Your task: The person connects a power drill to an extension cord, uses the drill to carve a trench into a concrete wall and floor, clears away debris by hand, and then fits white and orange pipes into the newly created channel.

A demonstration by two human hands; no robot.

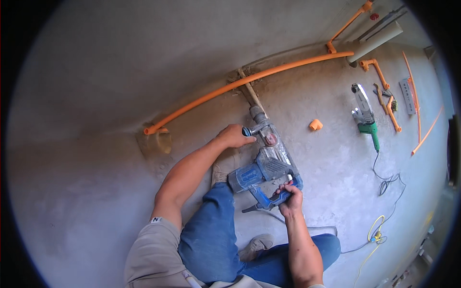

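A large blue and grey rotary hammer drill (269, 158) lies diagonally between my hands, its nose toward a chipped groove (251, 97) at the wall's foot, beneath a long orange pipe (294, 63); whether the bit touches the concrete I cannot tell. My left hand (235, 137) is closed round the side handle near the drill's front. My right hand (288, 198) grips the rear handle. My bent knees in blue jeans are below the tool, with a shoe under me.
A green-handled pipe welding tool (366, 126) with a cord lies to the right, near a small orange elbow (315, 125), orange pipe pieces (394, 119), hand tools (382, 98) and a narrow box (408, 96). A pale upright pipe (377, 42) stands by the wall. A yellow cable (377, 225) runs along the lower right.
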